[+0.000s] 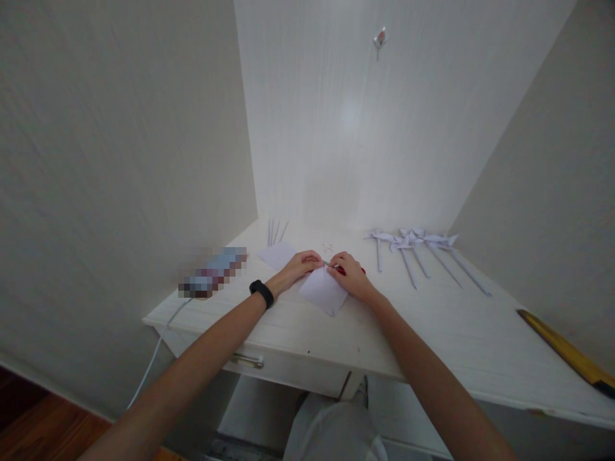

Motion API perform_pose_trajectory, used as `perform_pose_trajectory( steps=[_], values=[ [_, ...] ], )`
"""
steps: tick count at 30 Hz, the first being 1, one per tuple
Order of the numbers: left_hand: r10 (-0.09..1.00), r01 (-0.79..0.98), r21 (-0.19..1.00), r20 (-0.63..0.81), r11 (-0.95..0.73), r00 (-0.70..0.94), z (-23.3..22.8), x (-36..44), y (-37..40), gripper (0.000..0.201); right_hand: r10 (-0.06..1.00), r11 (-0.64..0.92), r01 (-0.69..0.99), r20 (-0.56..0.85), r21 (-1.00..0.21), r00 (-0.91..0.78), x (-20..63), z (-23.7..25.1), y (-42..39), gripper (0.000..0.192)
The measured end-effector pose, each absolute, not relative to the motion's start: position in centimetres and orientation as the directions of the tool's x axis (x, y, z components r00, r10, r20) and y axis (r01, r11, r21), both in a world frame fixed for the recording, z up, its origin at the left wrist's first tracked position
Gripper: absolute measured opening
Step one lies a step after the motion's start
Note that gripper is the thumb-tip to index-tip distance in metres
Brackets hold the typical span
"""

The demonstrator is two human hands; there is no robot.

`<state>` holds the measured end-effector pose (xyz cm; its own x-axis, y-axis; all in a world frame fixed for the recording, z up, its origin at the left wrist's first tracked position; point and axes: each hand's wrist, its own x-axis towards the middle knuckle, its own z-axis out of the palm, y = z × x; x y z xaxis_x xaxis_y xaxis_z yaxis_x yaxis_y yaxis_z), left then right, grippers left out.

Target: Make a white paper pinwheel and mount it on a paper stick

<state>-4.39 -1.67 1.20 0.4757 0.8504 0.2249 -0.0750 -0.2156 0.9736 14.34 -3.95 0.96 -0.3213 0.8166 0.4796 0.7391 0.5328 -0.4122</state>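
Observation:
A square sheet of white paper (323, 291) lies on the table, turned with one corner toward me. A short line shows at its near corner and another at its far corner. At the far corner, my left hand (303, 264) is closed in a pinch on the paper. My right hand (350, 275) is closed around red-handled scissors (364, 271), mostly hidden by the fingers. Their grey blade part (328, 263) points left toward my left fingertips, over the paper's far corner. How far the blades are apart is too small to tell.
Behind my left hand lie more white paper (277, 255) and several thin sticks (270, 232). Several paper pinwheels on sticks (408, 240) lie at the back right. A blurred-out device (214, 270) with a white cable (158, 346) is left. A yellow tool (562, 349) lies right.

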Motion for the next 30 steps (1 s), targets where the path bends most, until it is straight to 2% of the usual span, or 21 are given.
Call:
perform_pose_trajectory(
  steps=[6, 11, 16, 20, 30],
  values=[
    [0.828, -0.045, 0.965, 0.246, -0.259, 0.504, 1.20, -4.31, -1.72, 0.025, 0.782, 0.604, 0.620, 0.525, -0.501, -0.336, 14.06, 1.14, -4.03, 0.003],
    [0.825, -0.073, 0.978, 0.206, -0.197, 0.527, 1.09, -4.28, -1.71, 0.029, 0.768, 0.626, 0.551, 0.560, -0.552, -0.310, 14.07, 0.98, -3.81, 0.004],
    [0.831, -0.090, 0.980, 0.197, -0.176, 0.520, 0.90, -4.15, -1.69, 0.036, 0.801, 0.585, 0.521, 0.544, -0.621, -0.251, 14.17, 0.85, -3.64, 0.006],
    [0.833, -0.090, 0.980, 0.200, -0.179, 0.517, 1.08, -4.13, -1.79, 0.038, 0.790, 0.605, 0.486, 0.552, -0.631, -0.268, 13.87, 1.14, -3.88, 0.008],
    [0.838, -0.023, 0.995, 0.094, -0.097, 0.537, 1.29, -4.24, -2.22, 0.030, 0.776, 0.629, 0.424, 0.557, -0.651, -0.297, 13.70, 1.38, -4.09, 0.007]
  ],
)
